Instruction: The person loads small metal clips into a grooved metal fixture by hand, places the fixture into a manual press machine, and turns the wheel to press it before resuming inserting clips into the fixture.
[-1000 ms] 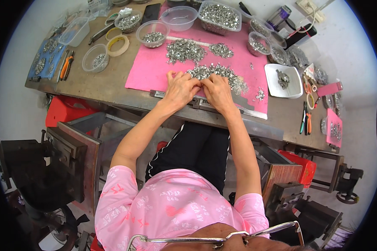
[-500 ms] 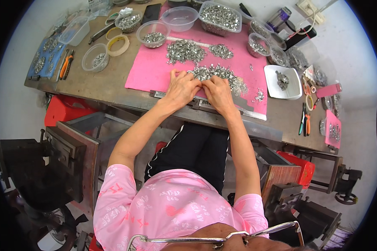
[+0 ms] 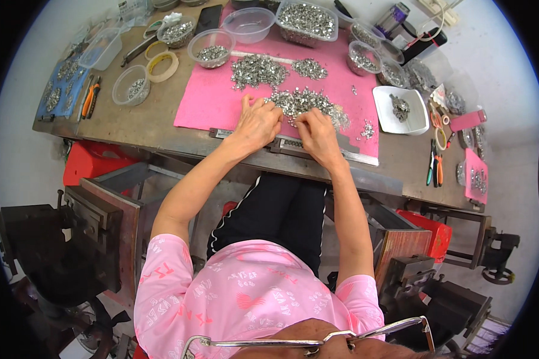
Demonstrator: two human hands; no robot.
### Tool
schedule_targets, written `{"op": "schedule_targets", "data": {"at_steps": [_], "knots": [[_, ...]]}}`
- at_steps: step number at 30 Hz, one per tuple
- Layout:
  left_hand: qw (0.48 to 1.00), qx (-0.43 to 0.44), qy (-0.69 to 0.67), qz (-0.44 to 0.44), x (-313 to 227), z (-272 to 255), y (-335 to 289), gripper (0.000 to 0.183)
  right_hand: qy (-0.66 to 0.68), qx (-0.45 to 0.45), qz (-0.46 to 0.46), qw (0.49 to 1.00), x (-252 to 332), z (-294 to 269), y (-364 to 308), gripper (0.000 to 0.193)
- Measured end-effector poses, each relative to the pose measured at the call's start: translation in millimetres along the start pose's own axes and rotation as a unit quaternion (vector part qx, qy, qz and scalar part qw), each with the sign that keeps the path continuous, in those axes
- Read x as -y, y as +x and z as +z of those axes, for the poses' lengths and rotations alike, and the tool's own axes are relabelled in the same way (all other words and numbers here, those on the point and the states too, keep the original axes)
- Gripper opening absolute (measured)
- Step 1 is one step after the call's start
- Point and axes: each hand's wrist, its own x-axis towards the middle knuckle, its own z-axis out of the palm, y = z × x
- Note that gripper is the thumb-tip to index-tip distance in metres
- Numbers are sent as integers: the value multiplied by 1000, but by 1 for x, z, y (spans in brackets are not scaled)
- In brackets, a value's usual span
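Note:
My left hand (image 3: 257, 122) and my right hand (image 3: 317, 134) rest side by side on a pink mat (image 3: 206, 102) at the near edge of the workbench. Both touch a heap of small silvery metal parts (image 3: 305, 102), fingers curled into its near side. A long metal strip (image 3: 359, 157) lies along the mat's front edge just under my hands. Two more heaps of the same parts (image 3: 257, 69) lie farther back on the mat. Whether my fingers pinch single parts is hidden.
Clear plastic bowls (image 3: 212, 48) and tubs (image 3: 305, 18) of metal parts line the back of the bench. A white tray (image 3: 401, 110) sits right, pliers (image 3: 434, 167) beyond it. Tape rolls (image 3: 161, 66) and orange-handled tools (image 3: 88, 99) lie left. Red crates (image 3: 93, 164) stand underneath.
Both hands stay at the near heap; the fingers shift slightly among the parts. Nothing else has moved.

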Motion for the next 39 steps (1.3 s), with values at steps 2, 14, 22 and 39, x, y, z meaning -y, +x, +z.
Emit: {"op": "schedule_targets", "data": {"at_steps": [2, 14, 22, 39], "knots": [[1000, -2, 2, -2, -2, 1, 0, 7, 35, 5, 35, 999, 3, -12, -12, 5], [999, 24, -30, 20, 2, -6, 7, 8, 0, -30, 5, 1000, 9, -12, -53, 17], [996, -27, -79, -8, 18, -13, 0, 10, 7, -32, -18, 999, 9, -15, -40, 11], [999, -20, -37, -35, 15, -13, -19, 8, -119, -33, 22, 992, -2, 11, -4, 9]]}}
